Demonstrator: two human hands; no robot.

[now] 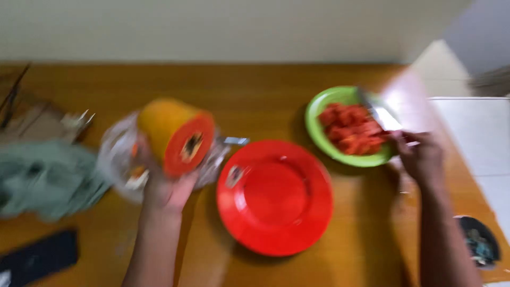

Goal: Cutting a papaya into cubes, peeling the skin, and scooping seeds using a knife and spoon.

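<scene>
Papaya [178,135], cut across so its orange-red flesh and dark seed hollow face the camera, sits raised above the wooden table [255,90] in the left hand [167,191]. That hand grips it from below, fingers wrapped around the yellow-skinned lower part, together with what looks like clear plastic wrap [119,154] bunched around the fruit; motion blur makes the wrap hard to read for certain.

Just right of the fruit lies a red plate [274,197], flat on the table, with a small sticker near its left rim. Beyond it, toward the wall, stands a green bowl [319,114] filled with red fruit pieces [353,128].

The right hand [422,157] is at the bowl's right edge, fingers closed around the handle of a knife [378,112], whose blade lies across the bowl above the pieces. Hand and bowl rim seem to touch.

At the far left, a green cloth [45,178] lies crumpled on the table, with a dark flat object [40,258] near the bottom corner in front of it. A round dark object [478,239] rests at the table's right edge, beside the right forearm.
</scene>
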